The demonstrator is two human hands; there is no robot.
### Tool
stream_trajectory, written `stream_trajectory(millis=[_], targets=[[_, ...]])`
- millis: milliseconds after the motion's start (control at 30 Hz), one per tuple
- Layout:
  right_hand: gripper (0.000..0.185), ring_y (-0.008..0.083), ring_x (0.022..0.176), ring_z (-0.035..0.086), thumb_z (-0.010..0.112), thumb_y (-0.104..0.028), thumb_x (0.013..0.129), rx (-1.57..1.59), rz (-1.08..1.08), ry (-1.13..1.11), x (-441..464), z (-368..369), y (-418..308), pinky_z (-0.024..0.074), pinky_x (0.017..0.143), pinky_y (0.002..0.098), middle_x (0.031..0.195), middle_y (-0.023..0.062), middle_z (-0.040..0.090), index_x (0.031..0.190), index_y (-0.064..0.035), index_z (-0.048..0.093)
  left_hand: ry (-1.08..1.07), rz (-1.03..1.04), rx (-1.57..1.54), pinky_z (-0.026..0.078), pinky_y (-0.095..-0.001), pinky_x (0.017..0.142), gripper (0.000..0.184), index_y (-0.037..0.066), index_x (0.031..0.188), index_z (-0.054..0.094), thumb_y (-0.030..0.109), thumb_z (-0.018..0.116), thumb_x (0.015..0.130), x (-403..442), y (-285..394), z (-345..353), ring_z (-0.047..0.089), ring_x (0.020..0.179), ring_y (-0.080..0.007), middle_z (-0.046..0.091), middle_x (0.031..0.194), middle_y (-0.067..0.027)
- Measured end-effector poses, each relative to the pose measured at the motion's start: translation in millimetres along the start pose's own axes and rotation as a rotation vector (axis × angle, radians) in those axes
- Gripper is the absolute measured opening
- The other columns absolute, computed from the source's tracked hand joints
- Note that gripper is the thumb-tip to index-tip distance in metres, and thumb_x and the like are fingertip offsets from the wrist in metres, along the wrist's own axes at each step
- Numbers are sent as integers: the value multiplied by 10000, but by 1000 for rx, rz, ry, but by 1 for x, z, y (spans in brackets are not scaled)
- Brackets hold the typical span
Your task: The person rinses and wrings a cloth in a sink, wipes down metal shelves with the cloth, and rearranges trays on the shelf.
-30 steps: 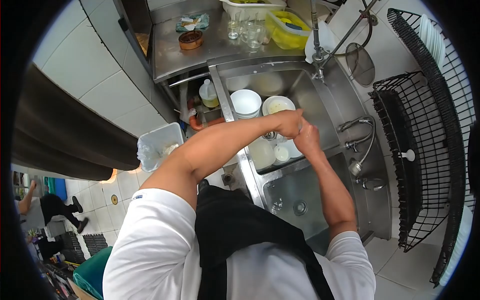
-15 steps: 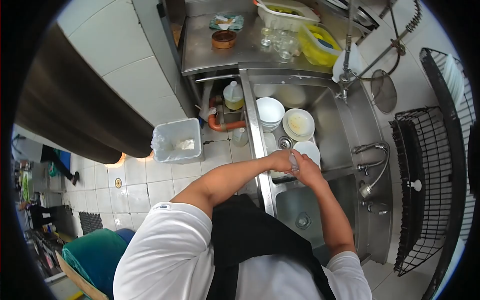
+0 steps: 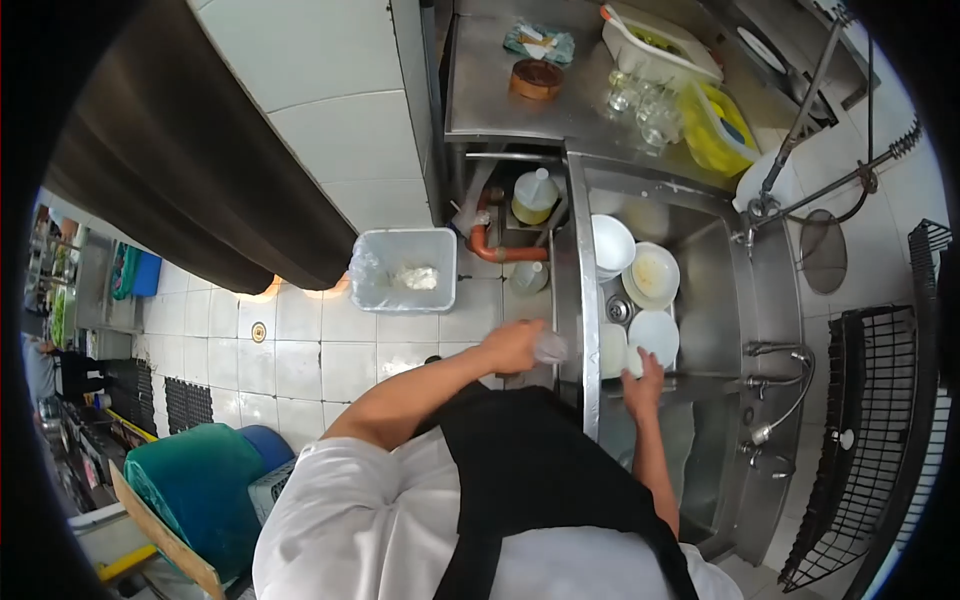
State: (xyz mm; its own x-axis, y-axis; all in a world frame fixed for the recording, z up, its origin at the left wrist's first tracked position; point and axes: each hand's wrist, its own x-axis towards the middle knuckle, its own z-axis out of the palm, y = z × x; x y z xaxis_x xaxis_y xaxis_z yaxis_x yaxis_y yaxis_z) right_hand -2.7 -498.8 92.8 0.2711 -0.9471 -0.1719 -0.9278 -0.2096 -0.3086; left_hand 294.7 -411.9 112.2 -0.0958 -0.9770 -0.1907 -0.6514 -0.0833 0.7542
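My left hand is closed on a crumpled piece of clear plastic, just left of the sink's front edge. Over the near side of the sink basin, my right hand has thumb and fingers bent around something small and whitish that I cannot make out. It is right beside a white plate and a pale rectangular dish. Farther back are stacked white bowls and a stack of bowls with food bits, next to the drain.
A lined waste bin stands on the floor to the left. A second basin adjoins nearer me. Faucets and a wire rack are right. The steel counter holds glasses and a yellow tub.
My hands were together over the sink; now they are apart. My left hand has moved left, out past the sink edge, with the clear plastic. The camera view has shifted.
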Motion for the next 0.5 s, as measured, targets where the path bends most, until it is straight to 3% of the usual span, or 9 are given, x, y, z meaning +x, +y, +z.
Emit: stream_trajectory(millis=[33, 133, 167, 267, 367, 467, 500], targets=[[428, 350, 1139, 468, 591, -152, 795, 70, -28, 251, -8, 3, -4, 296, 1016, 443, 1159, 213, 542, 1208, -69, 514, 35, -58, -25, 468, -464, 782, 400, 13, 1010, 491, 136, 633, 657, -17, -13, -6, 583, 893, -410, 609, 906, -250], [440, 357, 1172, 440, 602, -168, 793, 320, 44, 209, 5, 13, -17, 290, 1030, 424, 1201, 224, 518, 1205, -46, 510, 117, -331, -6, 466, -465, 794, 413, 1, 1024, 489, 176, 628, 676, -56, -89, -11, 579, 909, -414, 604, 907, -265], [468, 375, 1182, 424, 617, -174, 779, 389, 267, -181, 16, 25, -4, 300, 1027, 410, 1262, 220, 473, 1206, -21, 501, 112, -454, 8, 467, -466, 795, 431, 0, 1035, 484, 186, 629, 675, -69, -110, -10, 580, 911, -415, 604, 918, -268], [393, 361, 1178, 438, 610, -160, 785, -108, -69, 372, 19, 9, -51, 332, 1005, 383, 1224, 235, 496, 1143, -10, 546, 112, -668, 1, 470, -462, 793, 430, -6, 1020, 481, 201, 629, 673, -108, -150, -18, 585, 911, -422, 607, 930, -278], [362, 375, 1198, 410, 609, -145, 773, 324, 342, -130, 50, 29, -35, 313, 1017, 399, 1220, 239, 495, 1117, -40, 568, 137, -725, -34, 474, -447, 789, 466, -18, 1004, 489, 212, 674, 643, -142, -201, -5, 591, 914, -414, 613, 931, -269], [320, 382, 1177, 422, 599, -133, 773, -87, 7, 363, 50, 16, -91, 329, 1001, 412, 1187, 225, 521, 1082, -50, 588, 164, -765, -46, 475, -440, 795, 498, -24, 1007, 489, 220, 703, 630, -165, -223, -11, 589, 925, -415, 612, 935, -273], [307, 391, 1149, 436, 599, -127, 769, 31, -34, 392, 53, 13, -109, 338, 986, 421, 1177, 227, 524, 1061, -32, 589, 158, -767, -50, 474, -439, 799, 503, -24, 1016, 484, 225, 700, 637, -174, -225, -14, 586, 926, -422, 610, 938, -279]])
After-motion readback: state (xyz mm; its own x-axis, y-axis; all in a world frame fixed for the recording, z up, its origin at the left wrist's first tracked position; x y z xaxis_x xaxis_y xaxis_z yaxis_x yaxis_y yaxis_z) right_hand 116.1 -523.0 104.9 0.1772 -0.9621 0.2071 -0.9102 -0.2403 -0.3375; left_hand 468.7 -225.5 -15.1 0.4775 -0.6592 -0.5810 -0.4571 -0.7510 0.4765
